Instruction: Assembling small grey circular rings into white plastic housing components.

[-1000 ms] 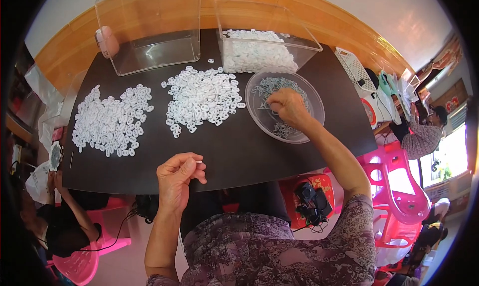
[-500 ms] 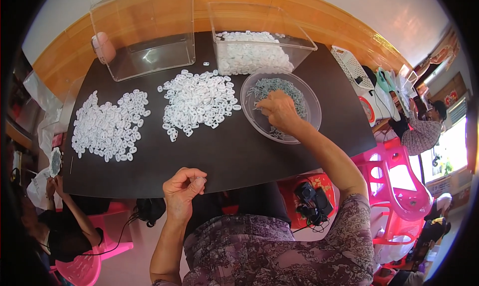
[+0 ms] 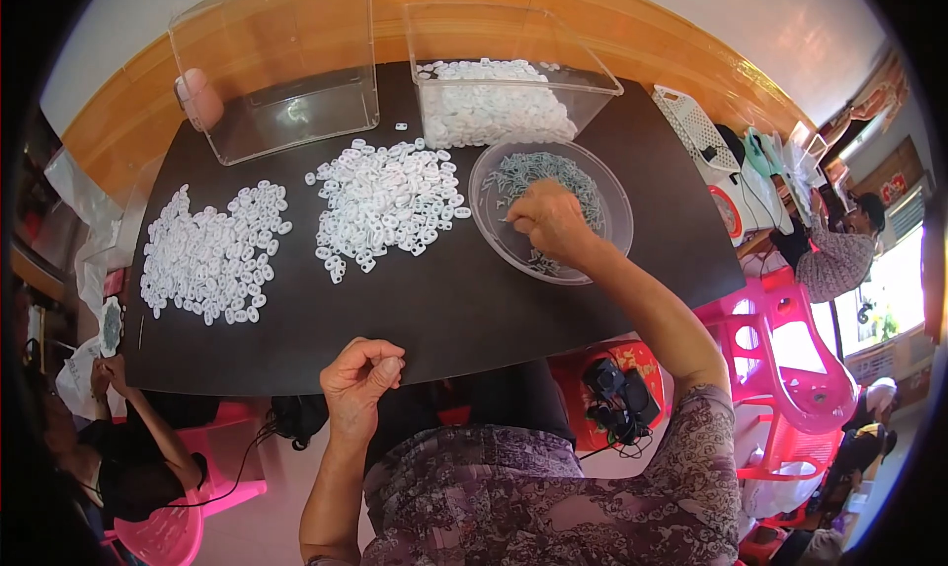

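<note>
My right hand (image 3: 548, 220) reaches into a round clear plastic bowl (image 3: 617, 215). Its fingers are curled together over a heap of small grey screws (image 3: 538, 166); whatever lies between the fingertips is hidden. Close to the table's front edge, my left hand (image 3: 360, 378) is closed, thumb pressed against the bent fingers. Anything inside it is too small or covered to make out. Left of the bowl lies a pile of small white oval plastic pieces with holes (image 3: 390, 201). A second pile of white pieces (image 3: 212, 255) is spread farther left.
At the back, a clear bin (image 3: 513, 102) holds more white pieces beside another clear box (image 3: 276, 131). A pink rounded object (image 3: 200, 100) stands behind that box. Pink plastic chairs (image 3: 820, 393) and a person (image 3: 834, 255) are at the right; another person (image 3: 148, 457) sits at the left.
The view has shifted slightly. My right hand stays in the bowl with its fingers drawn a little closer together; my left hand has barely moved.
</note>
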The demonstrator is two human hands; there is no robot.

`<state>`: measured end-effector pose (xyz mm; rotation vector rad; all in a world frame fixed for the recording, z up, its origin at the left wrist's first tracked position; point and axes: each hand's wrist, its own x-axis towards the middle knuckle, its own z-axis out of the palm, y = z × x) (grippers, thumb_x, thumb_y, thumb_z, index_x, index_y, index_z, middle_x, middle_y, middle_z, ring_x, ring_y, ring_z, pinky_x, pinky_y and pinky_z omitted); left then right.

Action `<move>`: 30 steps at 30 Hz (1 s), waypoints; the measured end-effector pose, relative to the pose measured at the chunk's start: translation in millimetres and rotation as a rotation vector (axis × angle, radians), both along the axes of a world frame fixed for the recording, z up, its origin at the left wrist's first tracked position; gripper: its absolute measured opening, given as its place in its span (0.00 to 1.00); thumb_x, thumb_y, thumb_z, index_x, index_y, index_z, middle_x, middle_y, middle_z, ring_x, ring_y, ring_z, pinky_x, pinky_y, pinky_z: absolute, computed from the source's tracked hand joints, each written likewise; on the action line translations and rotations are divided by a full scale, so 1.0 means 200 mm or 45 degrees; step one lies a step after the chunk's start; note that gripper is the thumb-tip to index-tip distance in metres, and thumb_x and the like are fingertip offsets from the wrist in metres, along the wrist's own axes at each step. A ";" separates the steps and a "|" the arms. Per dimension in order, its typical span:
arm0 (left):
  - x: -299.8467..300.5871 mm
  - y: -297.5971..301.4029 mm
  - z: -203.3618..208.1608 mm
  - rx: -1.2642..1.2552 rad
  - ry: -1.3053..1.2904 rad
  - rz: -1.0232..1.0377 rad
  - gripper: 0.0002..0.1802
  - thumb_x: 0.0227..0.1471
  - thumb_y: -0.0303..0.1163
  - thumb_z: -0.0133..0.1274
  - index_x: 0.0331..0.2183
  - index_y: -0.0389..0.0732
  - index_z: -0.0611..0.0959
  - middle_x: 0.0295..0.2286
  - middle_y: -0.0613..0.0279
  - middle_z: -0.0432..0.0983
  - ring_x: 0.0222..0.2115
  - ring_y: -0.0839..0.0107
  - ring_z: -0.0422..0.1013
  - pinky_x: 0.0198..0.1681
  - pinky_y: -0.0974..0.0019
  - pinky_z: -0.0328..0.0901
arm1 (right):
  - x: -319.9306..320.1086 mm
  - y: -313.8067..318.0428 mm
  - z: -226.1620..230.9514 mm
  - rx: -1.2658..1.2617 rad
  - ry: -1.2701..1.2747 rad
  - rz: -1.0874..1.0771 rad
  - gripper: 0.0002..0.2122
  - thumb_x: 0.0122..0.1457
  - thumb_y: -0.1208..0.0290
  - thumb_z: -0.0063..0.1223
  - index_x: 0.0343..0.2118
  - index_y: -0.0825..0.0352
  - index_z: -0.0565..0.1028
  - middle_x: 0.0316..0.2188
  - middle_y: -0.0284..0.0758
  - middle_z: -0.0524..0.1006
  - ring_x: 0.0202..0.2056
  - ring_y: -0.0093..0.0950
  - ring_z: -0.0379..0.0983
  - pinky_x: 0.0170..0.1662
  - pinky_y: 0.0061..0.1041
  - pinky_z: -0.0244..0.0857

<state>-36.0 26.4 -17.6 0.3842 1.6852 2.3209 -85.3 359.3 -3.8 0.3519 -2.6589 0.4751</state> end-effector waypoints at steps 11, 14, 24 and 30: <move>0.00 0.00 -0.01 -0.010 0.013 -0.013 0.05 0.47 0.21 0.55 0.30 0.31 0.80 0.24 0.64 0.67 0.22 0.78 0.66 0.25 0.76 0.63 | -0.01 -0.03 0.00 0.114 -0.001 -0.055 0.06 0.41 0.77 0.56 0.25 0.60 0.76 0.24 0.38 0.70 0.33 0.39 0.67 0.33 0.36 0.61; 0.00 -0.01 -0.01 -0.007 0.025 -0.015 0.05 0.47 0.21 0.55 0.30 0.31 0.80 0.24 0.64 0.67 0.22 0.78 0.66 0.25 0.76 0.63 | -0.03 -0.05 0.00 0.120 -0.018 -0.049 0.05 0.41 0.77 0.57 0.24 0.61 0.76 0.25 0.38 0.70 0.33 0.39 0.67 0.34 0.37 0.62; 0.01 0.00 -0.02 0.015 0.057 0.012 0.05 0.48 0.22 0.55 0.30 0.31 0.79 0.24 0.64 0.68 0.22 0.79 0.66 0.25 0.77 0.63 | -0.10 -0.06 0.01 0.553 0.036 0.035 0.05 0.37 0.80 0.51 0.20 0.66 0.70 0.24 0.37 0.70 0.32 0.37 0.66 0.36 0.33 0.60; 0.00 0.02 -0.02 0.085 -0.087 0.039 0.07 0.51 0.26 0.54 0.33 0.33 0.78 0.25 0.62 0.74 0.23 0.80 0.67 0.26 0.77 0.65 | -0.06 -0.04 0.01 0.532 0.170 0.070 0.06 0.37 0.80 0.49 0.22 0.66 0.68 0.22 0.39 0.69 0.30 0.38 0.66 0.37 0.32 0.59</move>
